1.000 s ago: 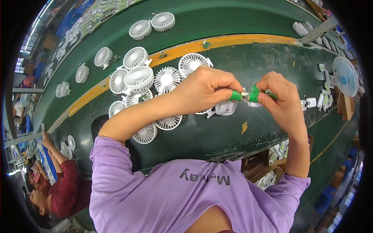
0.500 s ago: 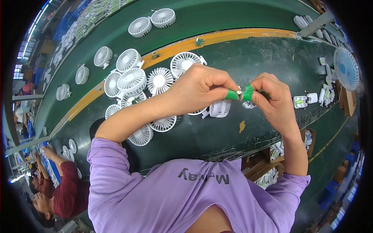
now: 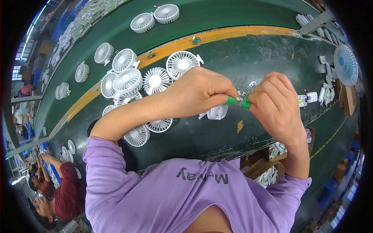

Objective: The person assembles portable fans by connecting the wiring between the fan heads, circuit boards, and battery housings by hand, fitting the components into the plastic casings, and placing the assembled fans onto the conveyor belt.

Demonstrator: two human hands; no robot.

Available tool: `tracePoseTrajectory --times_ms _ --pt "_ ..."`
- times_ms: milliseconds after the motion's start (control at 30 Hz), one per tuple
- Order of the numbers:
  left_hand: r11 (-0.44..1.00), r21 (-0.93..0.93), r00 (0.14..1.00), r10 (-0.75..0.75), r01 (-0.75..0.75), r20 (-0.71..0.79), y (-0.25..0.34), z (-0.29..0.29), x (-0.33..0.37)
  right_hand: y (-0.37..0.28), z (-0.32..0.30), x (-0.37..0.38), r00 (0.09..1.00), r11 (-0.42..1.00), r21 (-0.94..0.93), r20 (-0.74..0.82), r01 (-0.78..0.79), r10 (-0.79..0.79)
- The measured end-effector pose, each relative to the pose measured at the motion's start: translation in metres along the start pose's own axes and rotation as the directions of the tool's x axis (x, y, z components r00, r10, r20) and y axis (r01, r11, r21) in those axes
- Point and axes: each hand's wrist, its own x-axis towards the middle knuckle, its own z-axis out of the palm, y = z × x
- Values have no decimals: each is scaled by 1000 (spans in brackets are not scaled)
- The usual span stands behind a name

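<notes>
My left hand [image 3: 206,92] and my right hand [image 3: 276,108] meet above the bench, fingertips nearly touching. Both pinch a small white and metallic part [image 3: 239,98], too small and too covered to name its kind. Green tape wraps the tips of my left thumb and of my right thumb and finger. Just below the part, a white plastic housing [image 3: 217,112] lies on the green bench top. A small round white piece [image 3: 253,84] shows beside my right fingers. Left of my hands sits a group of white fan heads, one fan head [image 3: 182,64] close behind my left wrist.
Across a yellow divider [image 3: 233,33] runs a green belt [image 3: 217,13] with more fan heads. A small circuit board [image 3: 196,40] lies on the divider. At right are battery-fitted handle parts [image 3: 326,95] and a blue-white fan [image 3: 345,65]. Boxes of parts [image 3: 268,176] stand below; co-workers sit left.
My right hand has turned, its back now facing up more, and its taped tips sit slightly lower around the small part. The view has shifted a little.
</notes>
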Motion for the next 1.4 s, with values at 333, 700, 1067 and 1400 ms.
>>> tracePoseTrajectory --times_ms 333,700,1067,1400 --pt "953 222 977 211 -208 14 -1 3 -2 -7 -3 -4 999 998 -67 34 -17 19" --pt "991 59 993 116 -117 7 4 6 3 -1 -8 -10 998 996 64 7 -66 66" --pt "993 -97 996 -54 60 64 -1 3 14 14 19 -25 932 828 467 -21 -310 361" --pt "831 488 953 -151 266 -263 -128 -66 104 126 9 37 572 272 773 139 -573 809"
